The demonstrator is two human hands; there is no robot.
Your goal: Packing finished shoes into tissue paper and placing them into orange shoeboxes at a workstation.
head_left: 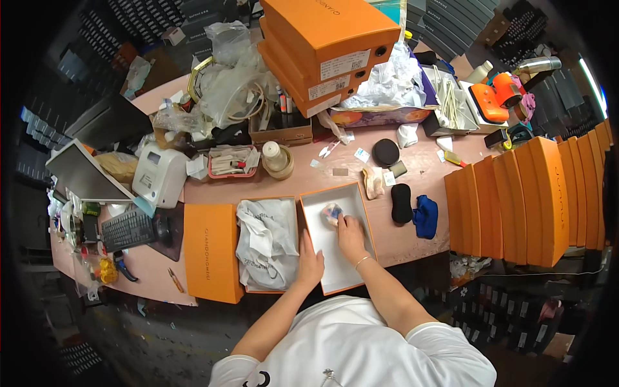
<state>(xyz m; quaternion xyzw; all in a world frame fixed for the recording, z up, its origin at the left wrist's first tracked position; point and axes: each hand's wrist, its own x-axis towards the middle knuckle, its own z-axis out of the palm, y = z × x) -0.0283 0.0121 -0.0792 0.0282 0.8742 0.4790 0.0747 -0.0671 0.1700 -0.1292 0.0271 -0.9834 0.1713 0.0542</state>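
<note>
An orange box (368, 226) with a white inside lies tilted in front of me. Inside it, my right hand (350, 237) is closed on a small crumpled wad (332, 213), whitish with blue and brownish stains, against the white bottom. My left hand (311, 263) lies along the box's left wall with its fingers stretched out, holding nothing. Just left of that hand stands another open orange box, filled with white printed wrapping (267, 242); what the wrapping covers is hidden. Beside it lies an orange lid (211, 251).
Orange boxes stand in a row (509, 203) at the right and in a stack (329, 39) at the back. A black brush-like pad (401, 204), a blue cloth (425, 217) and a round black tin (386, 152) lie nearby. A keyboard (127, 228) and label printer (158, 174) are at left.
</note>
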